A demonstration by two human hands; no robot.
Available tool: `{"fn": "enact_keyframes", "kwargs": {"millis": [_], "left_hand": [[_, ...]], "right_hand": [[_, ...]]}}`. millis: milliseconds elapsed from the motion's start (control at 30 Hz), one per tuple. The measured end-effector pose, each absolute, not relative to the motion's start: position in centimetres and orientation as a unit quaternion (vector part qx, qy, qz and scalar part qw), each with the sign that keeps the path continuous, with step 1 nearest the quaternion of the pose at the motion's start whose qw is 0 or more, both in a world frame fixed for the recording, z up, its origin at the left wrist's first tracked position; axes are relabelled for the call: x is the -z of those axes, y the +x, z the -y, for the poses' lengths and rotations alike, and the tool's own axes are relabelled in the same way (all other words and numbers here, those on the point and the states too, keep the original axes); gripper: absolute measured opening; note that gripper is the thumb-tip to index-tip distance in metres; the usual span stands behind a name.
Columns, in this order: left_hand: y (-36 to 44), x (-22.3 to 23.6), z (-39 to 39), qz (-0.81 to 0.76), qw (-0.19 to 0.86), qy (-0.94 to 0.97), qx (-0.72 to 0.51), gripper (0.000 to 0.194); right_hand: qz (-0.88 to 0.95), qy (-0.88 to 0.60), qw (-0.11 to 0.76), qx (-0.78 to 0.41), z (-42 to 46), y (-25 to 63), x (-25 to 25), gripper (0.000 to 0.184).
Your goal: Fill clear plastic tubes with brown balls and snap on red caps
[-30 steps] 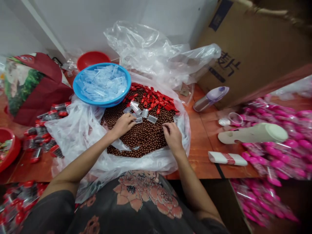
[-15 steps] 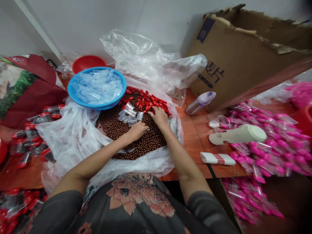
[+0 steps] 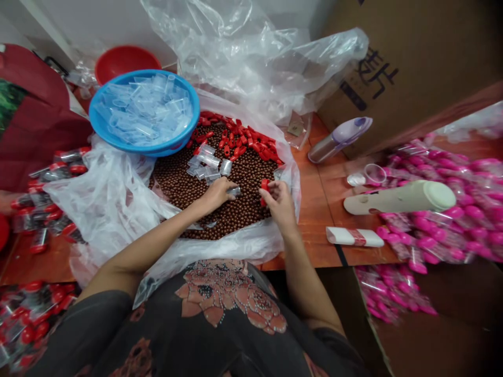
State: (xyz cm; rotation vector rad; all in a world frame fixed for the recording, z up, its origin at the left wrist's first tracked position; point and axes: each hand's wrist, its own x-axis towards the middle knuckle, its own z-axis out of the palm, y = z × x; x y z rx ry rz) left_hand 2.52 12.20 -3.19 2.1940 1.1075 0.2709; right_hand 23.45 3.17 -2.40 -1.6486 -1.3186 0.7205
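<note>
We see 2 hands working close together above the brown beads (image 3: 247,175) in the open plastic bag (image 3: 98,196). The left hand (image 3: 214,193) pinches a clear plastic tube (image 3: 234,191) in its fingertips, and the right hand (image 3: 280,205) pinches a red cap (image 3: 265,189), so both small parts are held near each other.

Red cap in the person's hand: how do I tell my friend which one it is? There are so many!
Start at the big blue plastic basin. Just below it lies a pile of round brown balls, with a heap of red caps along its far edge. The red cap you want is not in the heap: it is pinched in the person's right hand, above the balls.
</note>
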Motion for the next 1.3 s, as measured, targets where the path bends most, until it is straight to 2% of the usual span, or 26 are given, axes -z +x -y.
{"fn": "enact_keyframes", "kwargs": {"millis": [100,233,333,600,800,1000,1300], "left_hand": [[4.4,3.2,-12.7,-0.435,0.337,0.825,-0.126,0.042],[6.1,2.8,-13.1,-0.448,0.359,0.806,-0.144,0.041],[6.8,2.8,-13.5,-0.464,0.4,0.772,-0.168,0.043],[8.2,3.8,-14.0,-0.464,0.619,0.591,-0.231,0.031],[8.7,3.9,-13.5,-0.458,0.688,0.495,-0.269,0.028],[8.2,3.8,-13.3,-0.455,0.736,0.428,-0.262,0.03],[5.3,1.3,-11.4,-0.391,0.785,0.389,-0.282,0.042]], "right_hand": [[0.559,-0.704,0.371,-0.232,-0.8,23.8,2.6,0.053],[0.628,-0.72,0.267,-0.13,0.8,23.4,2.6,0.048],[0.651,-0.714,0.233,-0.106,1.1,22.8,3.0,0.049],[0.633,-0.695,0.301,-0.163,1.5,22.1,3.2,0.041],[0.562,-0.693,0.388,-0.231,1.8,21.9,2.8,0.029],[0.513,-0.679,0.445,-0.28,1.5,22.0,3.1,0.036],[0.489,-0.686,0.467,-0.271,0.8,22.6,2.6,0.042]]}}
